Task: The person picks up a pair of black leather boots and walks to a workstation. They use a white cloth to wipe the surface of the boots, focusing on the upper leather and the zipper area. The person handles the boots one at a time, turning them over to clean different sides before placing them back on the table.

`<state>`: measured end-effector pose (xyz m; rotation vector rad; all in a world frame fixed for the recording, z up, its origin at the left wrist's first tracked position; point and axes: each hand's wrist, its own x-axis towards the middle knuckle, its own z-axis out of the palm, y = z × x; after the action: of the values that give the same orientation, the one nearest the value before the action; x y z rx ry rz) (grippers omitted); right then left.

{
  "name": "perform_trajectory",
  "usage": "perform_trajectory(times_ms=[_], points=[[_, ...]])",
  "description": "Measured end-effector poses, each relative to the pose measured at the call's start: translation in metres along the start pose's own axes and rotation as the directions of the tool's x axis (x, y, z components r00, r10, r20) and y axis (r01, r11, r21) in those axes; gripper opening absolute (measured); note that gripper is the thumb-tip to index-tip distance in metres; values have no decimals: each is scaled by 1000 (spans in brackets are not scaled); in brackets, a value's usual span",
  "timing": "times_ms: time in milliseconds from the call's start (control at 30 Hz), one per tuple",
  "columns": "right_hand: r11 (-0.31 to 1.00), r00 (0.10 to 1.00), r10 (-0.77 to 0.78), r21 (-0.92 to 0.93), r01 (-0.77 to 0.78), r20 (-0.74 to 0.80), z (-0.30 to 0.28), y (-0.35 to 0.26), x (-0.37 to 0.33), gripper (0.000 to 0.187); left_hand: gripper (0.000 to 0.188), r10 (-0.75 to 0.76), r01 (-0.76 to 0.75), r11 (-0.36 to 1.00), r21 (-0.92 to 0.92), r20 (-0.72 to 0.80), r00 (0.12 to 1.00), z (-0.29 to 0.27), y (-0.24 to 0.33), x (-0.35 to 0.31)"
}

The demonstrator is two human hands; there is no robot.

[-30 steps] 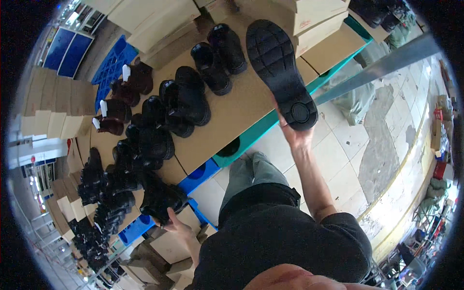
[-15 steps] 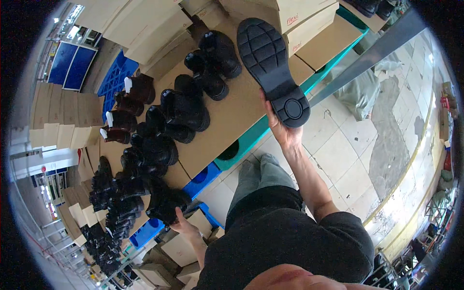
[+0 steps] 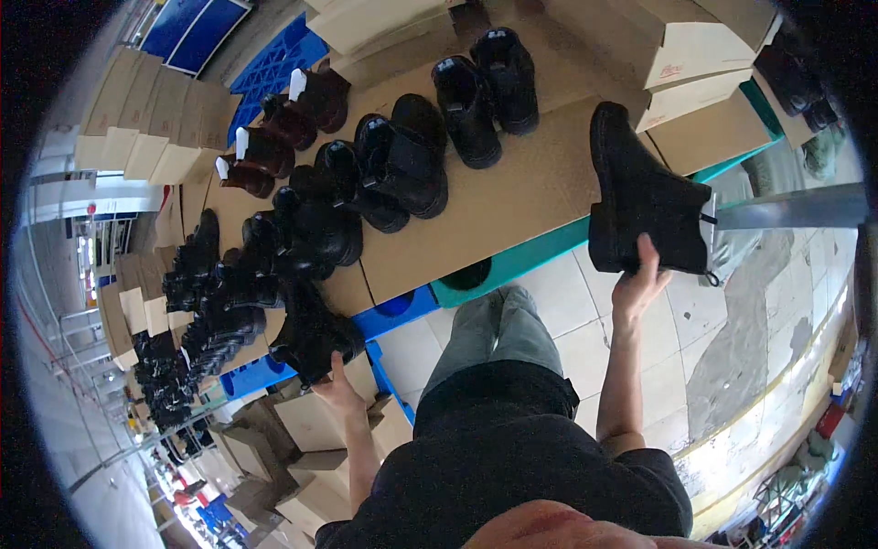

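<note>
On the right, my right hand (image 3: 638,291) is closed around the heel end of a black ankle boot (image 3: 647,206). This boot is held up beside the bench edge with its side in view, toe pointing away and its opening with pull tabs toward the right. Lower left, my left hand (image 3: 340,393) grips another black boot (image 3: 313,334) at the edge of the shoe rows, its fingers partly hidden behind it. A pair of black shoes (image 3: 485,96) stands apart on the cardboard (image 3: 512,197), with more black shoes (image 3: 393,160) to their left.
Dark brown boots (image 3: 261,156) with white paper stand at the back left. Boxes are stacked at far left (image 3: 151,110) and upper right (image 3: 695,59). Open cartons (image 3: 302,412) lie low on the left. A metal bar (image 3: 796,209) crosses at the right, over the tiled floor.
The boot in my right hand has turned from showing its sole to showing its side, and has moved right and lower. My left hand remains on its boot. The whole view has shifted.
</note>
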<state>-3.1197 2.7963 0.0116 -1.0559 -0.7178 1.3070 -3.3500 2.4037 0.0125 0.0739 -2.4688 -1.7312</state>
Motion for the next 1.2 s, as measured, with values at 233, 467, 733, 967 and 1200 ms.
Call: perform_trajectory(times_ms=[233,467,733,967,1200], points=[[860,873,-17,-438,262,488,14,4,9,42,47,61,-61,998,18,31,998,9,5,-5],[625,808,-152,-578,525,569,7,30,6,78,48,-59,59,996,72,5,998,12,17,-4],[591,806,-88,-620,515,586,34,9,-9,43,44,-36,31,997,-73,-74,997,11,-5,-2],[485,897,19,-789,377,441,22,20,13,53,54,-21,18,980,200,11,1000,12,3,8],[939,916,288,-268,-214,280,38,-8,9,47,82,-271,285,951,-122,121,955,-66,-29,37]])
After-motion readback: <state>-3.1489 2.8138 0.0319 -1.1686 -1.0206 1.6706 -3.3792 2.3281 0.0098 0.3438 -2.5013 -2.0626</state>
